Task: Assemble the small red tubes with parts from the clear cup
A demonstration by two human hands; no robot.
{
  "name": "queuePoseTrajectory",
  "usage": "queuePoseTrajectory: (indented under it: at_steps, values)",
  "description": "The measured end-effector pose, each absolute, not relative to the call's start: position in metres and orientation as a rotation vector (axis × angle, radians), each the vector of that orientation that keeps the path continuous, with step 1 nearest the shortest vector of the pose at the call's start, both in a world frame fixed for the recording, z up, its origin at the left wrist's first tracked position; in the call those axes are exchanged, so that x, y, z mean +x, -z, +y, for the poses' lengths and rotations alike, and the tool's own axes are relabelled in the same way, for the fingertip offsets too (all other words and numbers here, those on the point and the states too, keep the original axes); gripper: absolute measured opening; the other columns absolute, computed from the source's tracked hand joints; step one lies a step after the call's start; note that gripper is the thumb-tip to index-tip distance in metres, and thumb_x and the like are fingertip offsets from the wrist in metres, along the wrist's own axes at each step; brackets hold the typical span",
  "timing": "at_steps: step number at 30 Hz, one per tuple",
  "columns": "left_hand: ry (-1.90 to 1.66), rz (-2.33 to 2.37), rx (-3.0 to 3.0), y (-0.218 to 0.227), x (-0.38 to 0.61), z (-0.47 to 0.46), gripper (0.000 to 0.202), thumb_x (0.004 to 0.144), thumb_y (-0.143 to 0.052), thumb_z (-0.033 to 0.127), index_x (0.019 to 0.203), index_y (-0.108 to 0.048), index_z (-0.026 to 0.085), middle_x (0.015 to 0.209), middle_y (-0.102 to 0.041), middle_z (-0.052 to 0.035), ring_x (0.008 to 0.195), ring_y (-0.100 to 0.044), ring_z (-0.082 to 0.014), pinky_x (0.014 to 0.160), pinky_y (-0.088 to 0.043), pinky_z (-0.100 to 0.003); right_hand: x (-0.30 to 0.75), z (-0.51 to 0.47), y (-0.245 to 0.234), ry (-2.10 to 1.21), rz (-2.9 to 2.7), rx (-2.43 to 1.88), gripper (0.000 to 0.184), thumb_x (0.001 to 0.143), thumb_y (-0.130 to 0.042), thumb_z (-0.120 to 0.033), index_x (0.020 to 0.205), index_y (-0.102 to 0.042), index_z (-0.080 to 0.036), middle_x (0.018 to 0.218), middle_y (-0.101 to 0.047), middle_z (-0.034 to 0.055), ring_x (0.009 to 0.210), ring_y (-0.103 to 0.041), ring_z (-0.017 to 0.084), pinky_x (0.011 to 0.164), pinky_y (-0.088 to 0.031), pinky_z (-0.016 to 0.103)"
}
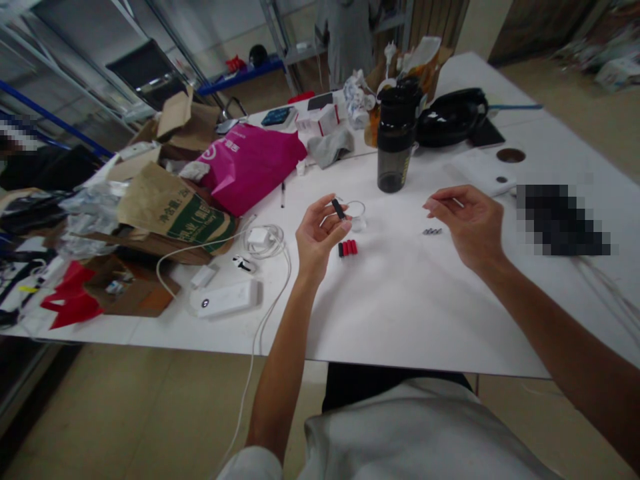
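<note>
My left hand (319, 235) is raised just above the white table (400, 307), palm up, with its fingers pinched on a small black cylindrical piece (339, 209). Right beside it on the table lie a few small red and black pieces (348, 249) in a row and a small clear round container (356, 215). My right hand (467, 223) hovers to the right, fingertips pressed together; whether it holds anything is too small to tell. A few tiny grey pieces (432, 231) lie just left of it.
A dark bottle (397, 137) stands behind the hands. A pink bag (250, 167), brown paper bags (170, 207), a white charger with cable (260, 239) and white devices (225, 298) crowd the left. Black headphones (453, 117) lie at the back right. A person stands behind the table (347, 33).
</note>
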State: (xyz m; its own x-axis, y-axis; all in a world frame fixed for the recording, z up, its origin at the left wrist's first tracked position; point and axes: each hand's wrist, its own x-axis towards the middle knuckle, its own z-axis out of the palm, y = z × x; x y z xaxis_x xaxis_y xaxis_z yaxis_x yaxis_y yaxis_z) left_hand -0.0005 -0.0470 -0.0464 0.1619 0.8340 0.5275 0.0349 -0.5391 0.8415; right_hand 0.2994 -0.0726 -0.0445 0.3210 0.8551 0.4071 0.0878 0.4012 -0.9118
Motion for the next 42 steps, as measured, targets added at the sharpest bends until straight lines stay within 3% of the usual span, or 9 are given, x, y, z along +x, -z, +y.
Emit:
queuePoseTrajectory:
  at_steps: [8,18,22,25,28,32,36,42]
  values:
    - [-1.331,0.718,1.685,0.034,0.003,-0.06,0.061,0.101,-0.096,0.049,0.157,-0.077,0.031,0.148,-0.081,-0.0139,0.109,-0.083,-0.02,0.103,-0.07,-0.039,0.304,-0.071,0.035,-0.624,-1.106,-1.045,0.038,0.085,-0.103,-0.062,0.094,-0.082,-0.031,0.093,-0.08,0.0045,0.092,-0.083,0.03,0.08,-0.074,0.049]
    - [-1.165,0.716,2.199,0.04,0.009,-0.067,0.051,0.1,-0.096,0.043,0.145,-0.083,0.024,0.119,-0.085,-0.0097,0.102,-0.08,-0.0202,0.1,-0.067,-0.04,0.326,-0.068,0.03,-0.582,-1.216,-1.138,0.032,0.094,-0.096,-0.062,0.095,-0.081,-0.034,0.091,-0.083,0.0048,0.087,-0.083,0.031,0.079,-0.072,0.053]
    - [-0.9,0.881,2.372,0.045,0.007,-0.068,0.048,0.099,-0.096,0.042,0.139,-0.082,0.022,0.136,-0.079,-0.0142,0.123,-0.077,-0.029,0.109,-0.066,-0.048,0.347,-0.066,0.031,-0.539,-1.342,-1.208,0.026,0.094,-0.095,-0.057,0.099,-0.082,-0.035,0.101,-0.086,0.0063,0.094,-0.083,0.036,0.09,-0.072,0.062]
    - [-0.758,0.94,2.457,0.049,0.005,-0.066,0.046,0.098,-0.095,0.04,0.136,-0.081,0.02,0.138,-0.077,-0.0154,0.132,-0.071,-0.0341,0.118,-0.062,-0.055,0.367,-0.066,0.032,-0.457,-1.515,-1.291,0.022,0.098,-0.089,-0.056,0.102,-0.084,-0.035,0.11,-0.086,0.0067,0.103,-0.083,0.037,0.099,-0.071,0.063]
    - [-0.668,0.977,2.498,0.05,0.004,-0.064,0.044,0.097,-0.094,0.041,0.133,-0.08,0.021,0.136,-0.077,-0.0144,0.127,-0.07,-0.0346,0.12,-0.06,-0.057,0.387,-0.066,0.035,-0.378,-1.78,-1.352,0.031,0.101,-0.079,-0.063,0.1,-0.086,-0.033,0.113,-0.087,0.0088,0.105,-0.083,0.036,0.1,-0.069,0.059]
    - [-0.579,1.042,2.519,0.049,0.003,-0.063,0.043,0.096,-0.094,0.042,0.131,-0.08,0.022,0.137,-0.076,-0.0145,0.128,-0.068,-0.0358,0.12,-0.058,-0.057,0.404,-0.063,0.042,-0.423,-1.958,-1.445,0.044,0.101,-0.071,-0.071,0.101,-0.085,-0.029,0.11,-0.087,0.0119,0.09,-0.083,0.034,0.092,-0.069,0.056]
    - [-0.523,1.073,2.537,0.048,0.003,-0.064,0.044,0.097,-0.093,0.046,0.131,-0.081,0.02,0.14,-0.074,-0.0156,0.131,-0.066,-0.037,0.122,-0.056,-0.058,0.411,-0.058,0.049,-0.47,-2.062,-1.549,0.038,0.099,-0.073,-0.063,0.103,-0.083,-0.027,0.103,-0.087,0.0118,0.085,-0.081,0.032,0.089,-0.068,0.051]
    - [-0.491,1.101,2.547,0.047,0.003,-0.064,0.043,0.098,-0.092,0.044,0.132,-0.08,0.021,0.14,-0.074,-0.0147,0.13,-0.064,-0.0365,0.123,-0.056,-0.058,0.403,-0.056,0.056,-0.488,-2.177,-1.646,0.022,0.091,-0.072,-0.037,0.105,-0.083,-0.025,0.101,-0.086,0.0098,0.088,-0.081,0.031,0.091,-0.067,0.049]
